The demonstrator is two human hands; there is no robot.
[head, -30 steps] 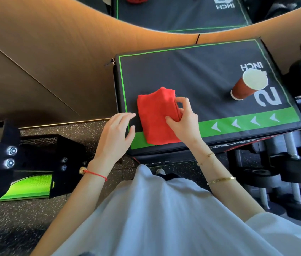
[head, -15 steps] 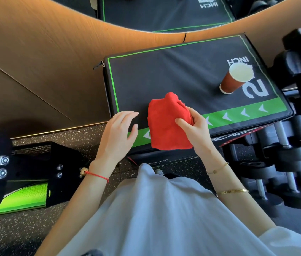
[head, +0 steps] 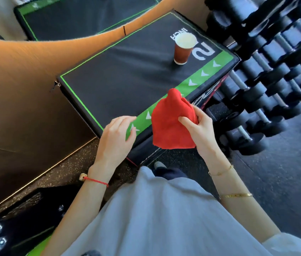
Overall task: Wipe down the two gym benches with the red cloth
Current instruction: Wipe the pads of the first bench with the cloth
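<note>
My right hand (head: 199, 128) grips the red cloth (head: 170, 121), which hangs bunched in the air over the near edge of a black padded box (head: 120, 74) with green trim. My left hand (head: 116, 137) hovers with relaxed fingers over the box's near left corner, holding nothing. A brown paper cup (head: 182, 49) stands upright on the box's far right part. A black bench frame with bolts and a green pad (head: 16, 235) shows at the lower left.
A rack of black dumbbells (head: 275, 71) fills the right side. A wooden wall panel (head: 26, 74) runs along the left, with a mirror above it reflecting a padded box (head: 83, 17). Speckled rubber floor lies below.
My right hand lifted the red cloth off the box top and pulled it toward me. The view swung to the right. My left hand stayed near the box corner.
</note>
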